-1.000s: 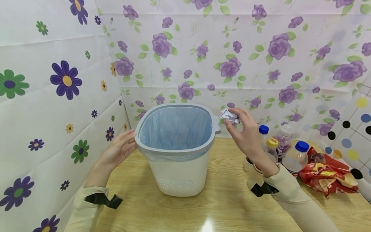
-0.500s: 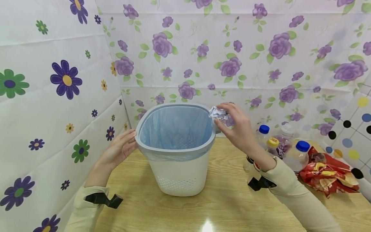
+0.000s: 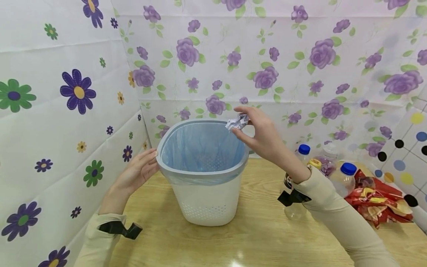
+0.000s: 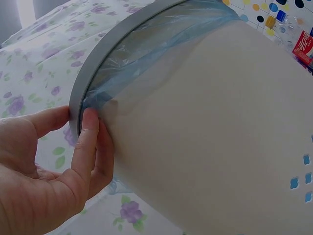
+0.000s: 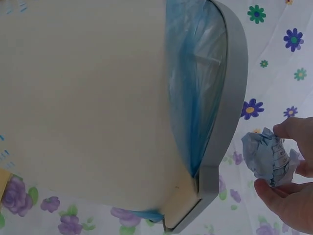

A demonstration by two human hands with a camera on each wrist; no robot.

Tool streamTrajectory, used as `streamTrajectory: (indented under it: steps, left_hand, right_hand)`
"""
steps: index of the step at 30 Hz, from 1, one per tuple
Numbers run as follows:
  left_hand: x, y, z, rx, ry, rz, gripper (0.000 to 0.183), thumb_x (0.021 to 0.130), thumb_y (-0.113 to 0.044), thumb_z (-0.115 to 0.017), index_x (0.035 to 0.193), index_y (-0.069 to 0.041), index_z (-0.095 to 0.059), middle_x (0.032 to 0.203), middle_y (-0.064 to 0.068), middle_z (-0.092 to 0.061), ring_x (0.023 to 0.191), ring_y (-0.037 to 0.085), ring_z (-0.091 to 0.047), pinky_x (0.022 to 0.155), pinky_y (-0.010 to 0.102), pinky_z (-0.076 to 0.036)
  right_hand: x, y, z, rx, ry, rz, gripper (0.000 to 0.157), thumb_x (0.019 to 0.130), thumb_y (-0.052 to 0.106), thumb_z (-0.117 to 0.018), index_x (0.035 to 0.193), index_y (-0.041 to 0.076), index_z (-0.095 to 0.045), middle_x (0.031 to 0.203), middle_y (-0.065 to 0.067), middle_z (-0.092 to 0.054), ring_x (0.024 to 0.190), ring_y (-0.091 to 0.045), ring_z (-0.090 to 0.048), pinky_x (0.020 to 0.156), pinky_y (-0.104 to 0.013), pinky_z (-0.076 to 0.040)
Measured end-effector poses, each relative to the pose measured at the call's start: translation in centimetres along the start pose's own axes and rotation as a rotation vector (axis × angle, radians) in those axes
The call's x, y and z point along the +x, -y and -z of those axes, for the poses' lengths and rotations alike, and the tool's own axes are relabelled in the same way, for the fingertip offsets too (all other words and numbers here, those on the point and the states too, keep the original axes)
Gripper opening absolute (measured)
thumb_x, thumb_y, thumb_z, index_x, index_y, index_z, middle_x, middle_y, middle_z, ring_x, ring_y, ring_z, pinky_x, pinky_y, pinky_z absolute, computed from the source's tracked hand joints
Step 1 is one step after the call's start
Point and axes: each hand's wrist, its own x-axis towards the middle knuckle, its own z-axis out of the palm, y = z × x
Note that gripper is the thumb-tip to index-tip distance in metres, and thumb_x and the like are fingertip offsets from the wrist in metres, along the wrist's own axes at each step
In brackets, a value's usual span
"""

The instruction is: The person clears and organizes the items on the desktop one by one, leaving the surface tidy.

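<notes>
A white trash bin (image 3: 207, 202) with a grey rim and a blue plastic liner (image 3: 197, 144) stands upright on the wooden table. My left hand (image 3: 138, 172) grips the rim's left side; in the left wrist view the thumb lies on the grey rim (image 4: 80, 88) and the fingers below it against the wall. My right hand (image 3: 263, 133) pinches a crumpled paper ball (image 3: 237, 122) between thumb and fingers. The paper is above the bin's far right rim, apart from it. In the right wrist view the paper ball (image 5: 266, 156) shows printed lines.
Several plastic bottles, one with a blue cap (image 3: 348, 169), stand at the right, partly behind my right forearm. Beside them lies a red crumpled snack bag (image 3: 377, 200). Flowered sheets (image 3: 300, 74) hang behind and at the left.
My right hand has moved left and slightly up with the paper ball, from beyond the bin's right handle to above its rim. The left hand and the bin stay put.
</notes>
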Motion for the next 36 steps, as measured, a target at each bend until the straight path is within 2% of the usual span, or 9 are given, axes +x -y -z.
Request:
streamTrajectory:
  steps: [4, 7, 13, 19, 24, 30, 32, 36]
  left_hand:
    - [0.0, 0.1, -0.1, 0.019, -0.002, 0.0, 0.022, 0.105, -0.016, -0.04, 0.124, -0.014, -0.05, 0.116, -0.004, -0.064, 0.105, 0.005, -0.064, 0.094, 0.017, -0.052]
    - [0.1, 0.1, -0.3, 0.026, 0.001, -0.002, 0.022, 0.105, -0.016, -0.04, 0.124, -0.015, -0.051, 0.117, -0.004, -0.064, 0.106, 0.005, -0.064, 0.095, 0.017, -0.052]
    - [0.0, -0.1, -0.4, 0.04, -0.02, 0.009, 0.021, 0.104, -0.017, -0.042, 0.123, -0.015, -0.049, 0.115, -0.005, -0.064, 0.105, 0.005, -0.065, 0.094, 0.017, -0.052]
    - [-0.2, -0.2, -0.1, 0.042, -0.029, 0.009, 0.021, 0.104, -0.017, -0.041, 0.124, -0.015, -0.048, 0.115, -0.005, -0.064, 0.105, 0.004, -0.065, 0.094, 0.017, -0.052]
    - [-0.1, -0.2, 0.0, 0.042, -0.014, 0.001, 0.022, 0.105, -0.016, -0.039, 0.125, -0.015, -0.049, 0.116, -0.005, -0.064, 0.105, 0.004, -0.065, 0.094, 0.017, -0.052]
    - [-0.1, 0.0, -0.1, 0.024, -0.009, 0.002, 0.022, 0.105, -0.016, -0.039, 0.124, -0.013, -0.05, 0.115, -0.004, -0.065, 0.104, 0.005, -0.065, 0.094, 0.017, -0.052]
    - [-0.1, 0.0, -0.1, 0.02, -0.002, -0.002, 0.022, 0.105, -0.016, -0.04, 0.124, -0.013, -0.051, 0.114, -0.004, -0.065, 0.104, 0.005, -0.065, 0.093, 0.017, -0.053]
    - [-0.1, 0.0, -0.1, 0.02, -0.003, -0.005, 0.023, 0.105, -0.015, -0.038, 0.123, -0.013, -0.051, 0.114, -0.004, -0.065, 0.103, 0.005, -0.065, 0.093, 0.017, -0.053]
  right_hand:
    - [0.4, 0.4, 0.0, 0.029, 0.093, -0.021, 0.057, 0.089, 0.017, -0.071, 0.137, 0.0, -0.045, 0.135, -0.017, -0.053, 0.121, -0.03, -0.053, 0.096, -0.041, -0.054]
    - [0.3, 0.5, 0.4, 0.038, 0.13, -0.056, 0.057, 0.091, 0.018, -0.068, 0.139, 0.001, -0.042, 0.139, -0.017, -0.049, 0.125, -0.03, -0.051, 0.098, -0.043, -0.053]
    - [-1.4, -0.5, 2.3, 0.023, 0.077, -0.119, 0.041, 0.092, 0.008, -0.064, 0.13, -0.003, -0.051, 0.127, -0.02, -0.058, 0.112, -0.033, -0.059, 0.087, -0.046, -0.058]
    - [-3.3, -2.1, 4.4, -0.028, 0.007, -0.184, 0.022, 0.094, 0.004, -0.059, 0.115, 0.0, -0.063, 0.112, -0.015, -0.066, 0.102, -0.029, -0.062, 0.079, -0.044, -0.059]
    - [-4.9, -2.8, 5.5, -0.088, -0.017, -0.226, 0.017, 0.094, 0.005, -0.059, 0.109, 0.001, -0.066, 0.108, -0.014, -0.068, 0.099, -0.026, -0.062, 0.078, -0.043, -0.057]
    - [-7.2, -3.4, 6.7, -0.127, 0.028, -0.315, 0.019, 0.095, 0.008, -0.058, 0.112, 0.003, -0.065, 0.11, -0.015, -0.067, 0.101, -0.029, -0.062, 0.079, -0.046, -0.055]
    - [-8.2, -3.7, 7.2, -0.134, 0.053, -0.348, 0.02, 0.096, 0.01, -0.058, 0.114, 0.004, -0.064, 0.112, -0.014, -0.066, 0.102, -0.029, -0.061, 0.08, -0.032, -0.056]
    - [-9.8, -4.5, 8.0, -0.145, 0.115, -0.405, 0.023, 0.095, 0.012, -0.06, 0.117, 0.004, -0.062, 0.114, -0.016, -0.064, 0.102, -0.032, -0.06, 0.082, -0.037, -0.057]
